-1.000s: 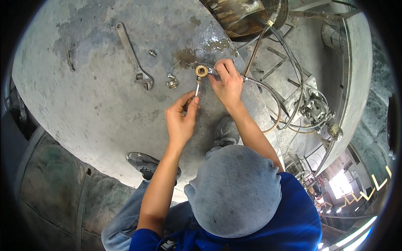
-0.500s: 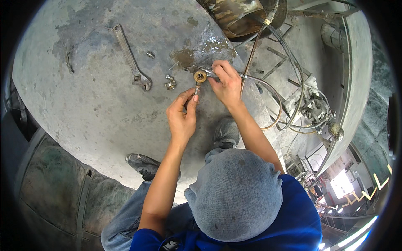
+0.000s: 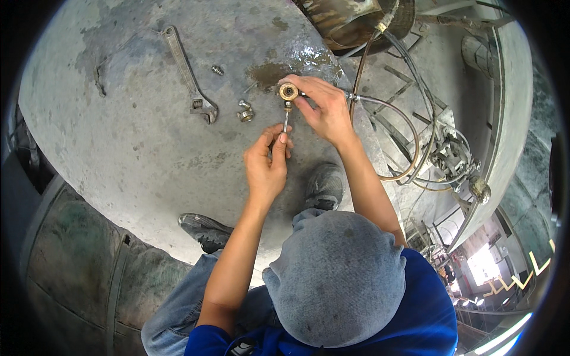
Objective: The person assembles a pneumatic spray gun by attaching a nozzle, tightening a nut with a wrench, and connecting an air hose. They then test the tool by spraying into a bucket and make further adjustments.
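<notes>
My right hand (image 3: 323, 107) is closed around a hose-fed metal tool that looks like a spray gun. Its round brass head (image 3: 289, 91) faces up, with a dark hole in the middle. Between the fingertips of my left hand (image 3: 267, 160), just below, is a thin metal rod (image 3: 286, 123). The rod's far end meets a small fitting under the brass head; whether it is joined there I cannot tell. Left of my hands on the grey surface lie small metal fittings (image 3: 245, 113), a ribbed threaded piece (image 3: 218, 70) and an adjustable wrench (image 3: 189, 74).
A thin hose (image 3: 409, 127) loops right from the tool. Beyond it, a rusty round container (image 3: 356, 24) stands at the far side, near a greasy metal mechanism (image 3: 451, 157). A wet brown patch (image 3: 267, 74) lies by the tool. My shoes (image 3: 325, 185) rest on the grey surface.
The brass head has moved farther from me and away from my left fingers, so more of the rod shows. The whole view has also shifted slightly.
</notes>
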A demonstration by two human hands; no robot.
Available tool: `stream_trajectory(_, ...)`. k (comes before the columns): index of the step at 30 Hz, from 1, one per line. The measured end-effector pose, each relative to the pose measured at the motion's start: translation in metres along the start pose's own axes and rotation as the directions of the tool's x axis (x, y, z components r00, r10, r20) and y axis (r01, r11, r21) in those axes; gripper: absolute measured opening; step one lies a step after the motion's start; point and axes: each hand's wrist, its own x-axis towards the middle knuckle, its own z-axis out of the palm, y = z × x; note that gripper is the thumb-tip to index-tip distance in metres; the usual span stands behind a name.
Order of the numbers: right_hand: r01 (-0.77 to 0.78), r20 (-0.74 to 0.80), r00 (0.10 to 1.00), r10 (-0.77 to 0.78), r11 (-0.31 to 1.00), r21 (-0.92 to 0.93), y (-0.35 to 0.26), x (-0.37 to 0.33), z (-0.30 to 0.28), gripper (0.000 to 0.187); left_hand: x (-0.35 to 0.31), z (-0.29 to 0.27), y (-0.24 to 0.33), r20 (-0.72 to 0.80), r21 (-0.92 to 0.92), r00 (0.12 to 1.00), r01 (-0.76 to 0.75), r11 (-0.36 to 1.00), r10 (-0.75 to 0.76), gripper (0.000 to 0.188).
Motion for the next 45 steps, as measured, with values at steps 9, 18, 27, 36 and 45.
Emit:
stream_trajectory(9, 0.037, -0.022, 0.999, -0.037, 0.999, -0.002, 0.002, -0.007, 0.004, 0.050, -0.006, 0.003, -0.004, 0.036, -0.122, 0.997, 0.070, 0.990, -0.066, 0.020)
stream_trajectory(18, 0.051, -0.004, 0.999, -0.051, 0.998, -0.024, -0.001, -0.008, 0.003, 0.051, 0.004, -0.002, 0.000, 0.001, -0.080, 0.998, 0.063, 0.995, -0.063, 0.018)
stream_trajectory(27, 0.014, -0.033, 0.999, -0.013, 1.000, 0.017, 0.003, -0.004, 0.004, 0.045, -0.002, 0.000, -0.002, 0.031, -0.127, 0.997, 0.075, 0.989, -0.072, 0.021)
stream_trajectory(36, 0.037, -0.026, 0.999, -0.037, 0.999, -0.009, 0.003, -0.008, 0.005, 0.051, 0.013, 0.002, 0.007, -0.024, -0.042, 1.000, 0.009, 0.999, -0.010, 0.018)
stream_trajectory(45, 0.013, -0.043, 0.999, -0.012, 1.000, 0.012, 0.002, -0.008, 0.005, 0.043, 0.012, 0.008, 0.002, -0.022, -0.059, 1.000, -0.016, 0.998, 0.015, 0.017)
